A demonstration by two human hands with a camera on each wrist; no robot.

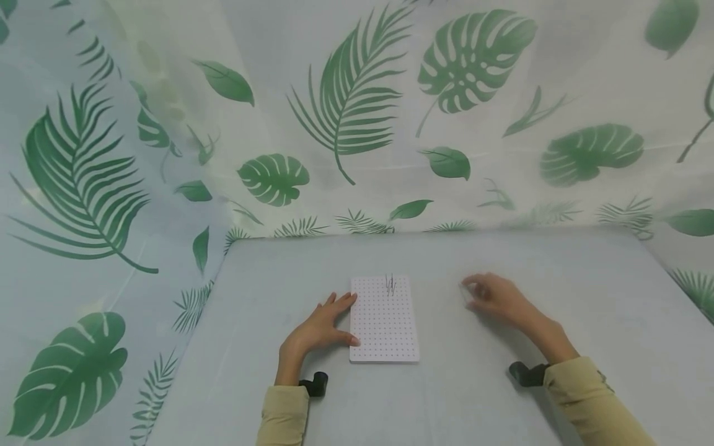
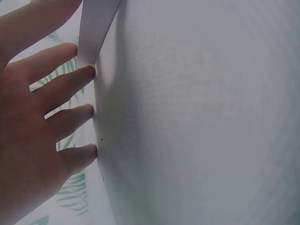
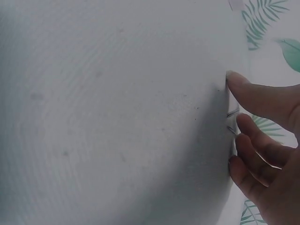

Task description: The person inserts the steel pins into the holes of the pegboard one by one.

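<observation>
A white board (image 1: pixel 385 334) dotted with rows of small holes lies on the table. Several thin metal pins (image 1: pixel 391 285) stand up near its far edge. My left hand (image 1: pixel 320 325) has its fingers spread, with the fingertips and thumb touching the board's left edge. To the right of the board, my right hand (image 1: pixel 493 299) is low over the table, fingers curled. Between its thumb and fingertips is a thin metal pin (image 1: pixel 465 295). In the right wrist view, short bits of metal wire (image 3: pixel 232 113) show between thumb and fingers; their full shape is hidden.
A pale grey cloth covers the table (image 1: pixel 457 396). Behind and to the left hangs a white curtain (image 1: pixel 385 198) printed with green leaves. Dark wrist cameras (image 1: pixel 318 384) are strapped at both cuffs.
</observation>
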